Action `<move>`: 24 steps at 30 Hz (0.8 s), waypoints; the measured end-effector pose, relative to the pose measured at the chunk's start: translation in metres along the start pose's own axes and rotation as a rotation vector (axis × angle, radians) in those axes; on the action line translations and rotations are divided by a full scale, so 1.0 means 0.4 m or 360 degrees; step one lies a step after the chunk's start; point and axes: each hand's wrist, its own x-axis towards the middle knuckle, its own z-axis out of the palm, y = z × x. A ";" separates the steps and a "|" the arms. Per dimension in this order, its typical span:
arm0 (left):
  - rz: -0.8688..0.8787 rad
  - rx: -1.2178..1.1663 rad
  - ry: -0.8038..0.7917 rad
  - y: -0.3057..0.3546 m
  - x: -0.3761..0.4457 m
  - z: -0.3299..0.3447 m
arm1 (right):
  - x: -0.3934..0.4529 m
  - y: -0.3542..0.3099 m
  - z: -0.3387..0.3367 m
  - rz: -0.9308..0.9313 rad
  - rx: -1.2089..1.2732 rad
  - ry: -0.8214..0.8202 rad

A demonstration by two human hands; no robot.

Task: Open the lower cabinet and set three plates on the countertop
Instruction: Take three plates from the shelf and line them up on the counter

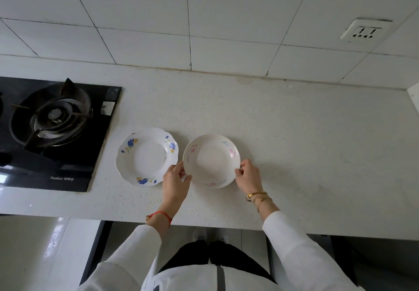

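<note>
I've got the pink-flowered plate (211, 161) held by both hands — left hand (175, 180) pinching its left rim, right hand (248, 177) pinching the right rim, hands apart w/ the plate between them. Can't tell if it's fully down on the countertop (294, 132) or a hair above; looks at or v. near the surface.

Just left of that plate sits the blue-flowered plate (147, 156), scalloped rim, flat on the counter, nobody touching it. The two rims are close; my left hand partly covers the gap, so can't say whether they touch.

Step, as I judge it: placing plate no. 2 of 3. One more to fetch. Next move prob. calls for letting go of both rims, stepping back and bending to the lower cabinet — below the counter edge under the plate I see only dark openings, can't make out a door or its state. Clear counter lies right of the pink plate, so no. 3 fits there.

Further left of the plates: black gas hob (56, 132) w/ one burner (54, 116) in view. Its front edge carries white lettering — reads approx. "Royalstar" plus a few Chinese characters, too small to be sure. Up on the tiled wall (204, 18), well right of the plate, a white socket (365, 31), no legible marking.
</note>
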 end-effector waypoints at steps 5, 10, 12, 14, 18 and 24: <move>0.0010 -0.0001 -0.0011 -0.008 -0.004 0.001 | -0.003 0.000 0.002 0.0006 0.0026 -0.0004; 0.0035 0.0071 -0.0084 -0.012 -0.007 -0.007 | -0.010 -0.003 -0.002 0.0020 0.0026 -0.0023; 0.0044 0.0104 -0.0062 -0.012 -0.010 -0.018 | -0.015 -0.008 -0.005 0.0030 0.0006 -0.0034; 0.0072 0.0127 -0.0031 -0.009 -0.013 -0.033 | -0.023 -0.013 -0.007 0.0058 -0.0014 -0.0041; 0.0194 0.0237 -0.0005 -0.003 -0.013 -0.072 | -0.047 -0.019 -0.024 0.0089 -0.0096 -0.0027; 0.0510 0.0462 0.0059 0.003 -0.016 -0.127 | -0.100 -0.035 -0.075 -0.0104 -0.0348 0.0164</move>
